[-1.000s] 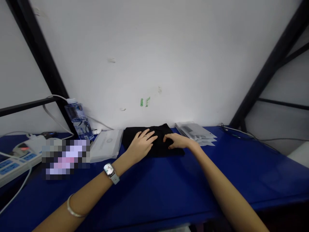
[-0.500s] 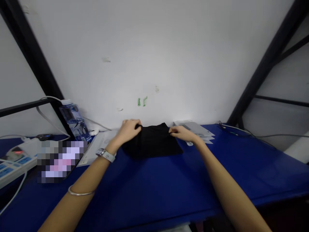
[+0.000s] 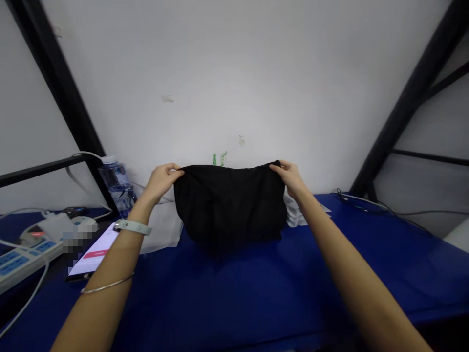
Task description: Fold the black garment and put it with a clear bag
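Observation:
A black cloth [image 3: 230, 205] hangs stretched between my hands over the far part of the blue table [image 3: 227, 303]. My left hand [image 3: 164, 180] pinches its upper left corner between thumb and fingers. At the upper right corner, my right hand [image 3: 288, 175] grips the edge the same way. The cloth's top edge sags slightly, and its lower part droops in folds down to the tabletop. Whether it is a garment or a plain piece of fabric I cannot tell.
White papers [image 3: 163, 227] lie left of the cloth, with more white sheets [image 3: 296, 212] behind its right side. A water bottle [image 3: 119, 188], a lit tablet [image 3: 97, 252] and a power strip [image 3: 22, 261] stand left. Cables [image 3: 370, 205] run along the back right.
Both hands have lifted the cloth's top edge and moved apart. It was lying low and bunched on the table; now it hangs spread wide.

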{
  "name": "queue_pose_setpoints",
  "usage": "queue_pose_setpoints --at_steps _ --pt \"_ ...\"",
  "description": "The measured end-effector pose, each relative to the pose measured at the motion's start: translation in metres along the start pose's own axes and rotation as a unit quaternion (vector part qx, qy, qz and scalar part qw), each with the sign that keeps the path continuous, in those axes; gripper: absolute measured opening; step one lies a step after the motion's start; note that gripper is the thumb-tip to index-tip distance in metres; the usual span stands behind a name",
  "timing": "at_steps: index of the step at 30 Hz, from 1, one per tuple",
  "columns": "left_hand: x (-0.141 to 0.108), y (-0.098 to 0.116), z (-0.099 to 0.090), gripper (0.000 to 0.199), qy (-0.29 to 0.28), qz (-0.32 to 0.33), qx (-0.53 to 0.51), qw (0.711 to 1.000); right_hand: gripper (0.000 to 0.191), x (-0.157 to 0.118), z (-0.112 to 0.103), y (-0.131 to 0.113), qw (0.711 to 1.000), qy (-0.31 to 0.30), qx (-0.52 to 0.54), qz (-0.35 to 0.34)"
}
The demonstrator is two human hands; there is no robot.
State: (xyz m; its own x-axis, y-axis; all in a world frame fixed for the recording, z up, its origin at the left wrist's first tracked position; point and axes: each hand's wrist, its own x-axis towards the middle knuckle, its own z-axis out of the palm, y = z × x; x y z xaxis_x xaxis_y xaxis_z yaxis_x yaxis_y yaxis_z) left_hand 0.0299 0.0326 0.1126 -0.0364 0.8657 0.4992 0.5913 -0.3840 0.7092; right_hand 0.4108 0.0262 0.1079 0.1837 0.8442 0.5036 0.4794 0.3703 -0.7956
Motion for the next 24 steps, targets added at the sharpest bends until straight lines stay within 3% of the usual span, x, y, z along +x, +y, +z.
queue_pose_setpoints --at_steps 1,4,7,12,16,18,21,24 --pt "0.005 -0.009 0.009 0.032 0.010 -0.010 0.036 0.999 0.027 0.009 0.009 0.005 0.997 0.016 -0.078 0.009" --pt "0.013 -0.032 0.036 0.038 -0.007 -0.026 0.172 0.985 0.036 0.021 0.033 0.021 0.987 0.032 -0.159 0.015" --pt "0.005 -0.045 0.053 0.044 -0.040 0.008 0.198 0.979 0.045 0.010 0.049 0.035 0.981 -0.005 -0.192 -0.007" --pt "-0.029 -0.048 0.068 0.036 -0.146 0.097 0.197 0.965 0.047 -0.036 0.064 0.048 0.964 -0.134 -0.222 -0.055" --pt "-0.063 -0.049 0.079 0.056 -0.237 0.123 0.235 0.935 0.062 -0.074 0.072 0.056 0.902 -0.299 -0.303 -0.069" --pt "-0.078 -0.051 0.084 0.065 -0.268 0.106 0.261 0.921 0.066 -0.087 0.075 0.060 0.873 -0.341 -0.343 -0.063" --pt "-0.094 -0.054 0.091 0.069 -0.302 0.097 0.286 0.904 0.066 -0.097 0.076 0.061 0.855 -0.353 -0.373 -0.072" --pt "-0.101 -0.057 0.096 0.067 -0.299 0.106 0.303 0.898 0.064 -0.096 0.071 0.055 0.855 -0.328 -0.393 -0.086"
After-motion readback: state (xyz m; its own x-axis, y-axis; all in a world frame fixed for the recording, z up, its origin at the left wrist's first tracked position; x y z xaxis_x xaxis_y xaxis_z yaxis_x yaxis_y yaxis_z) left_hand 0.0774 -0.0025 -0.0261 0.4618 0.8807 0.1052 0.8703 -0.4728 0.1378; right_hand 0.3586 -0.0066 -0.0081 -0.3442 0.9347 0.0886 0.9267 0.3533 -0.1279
